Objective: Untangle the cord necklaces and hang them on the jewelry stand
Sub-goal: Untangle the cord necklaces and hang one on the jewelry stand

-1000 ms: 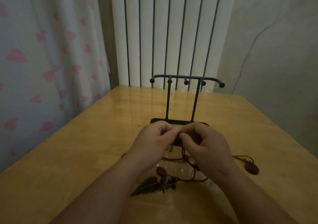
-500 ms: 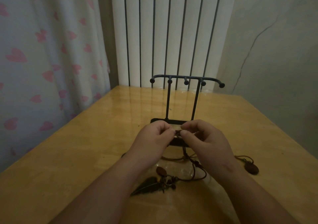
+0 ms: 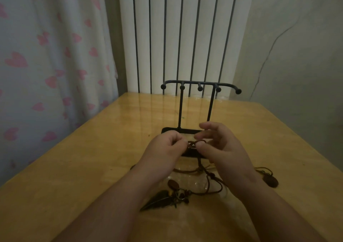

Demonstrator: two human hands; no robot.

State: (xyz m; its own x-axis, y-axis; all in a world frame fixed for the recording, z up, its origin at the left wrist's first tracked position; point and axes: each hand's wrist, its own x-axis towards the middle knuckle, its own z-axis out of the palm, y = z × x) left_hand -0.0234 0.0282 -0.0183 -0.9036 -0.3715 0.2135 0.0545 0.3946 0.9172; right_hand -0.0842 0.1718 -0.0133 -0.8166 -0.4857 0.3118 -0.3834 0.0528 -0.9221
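A black metal jewelry stand (image 3: 200,88) with several ball-tipped pegs stands mid-table; nothing hangs on it. Just in front of its base, my left hand (image 3: 167,148) and my right hand (image 3: 220,147) pinch a knotted loop of brown cord (image 3: 196,143) between them. The tangled cords (image 3: 206,174) trail down to the table. A dark leaf-shaped pendant (image 3: 157,200) with small beads lies near my left forearm. A dark oval pendant (image 3: 270,180) lies to the right of my right wrist.
The wooden table (image 3: 92,158) is glossy, with its far edge against a white radiator (image 3: 176,37). A curtain with pink hearts (image 3: 46,65) hangs along the left side. A pale wall (image 3: 297,56) stands to the right.
My right hand's fingers have spread and lifted, drawing a small loop of cord out between the hands. The pendants on the table have stayed where they were.
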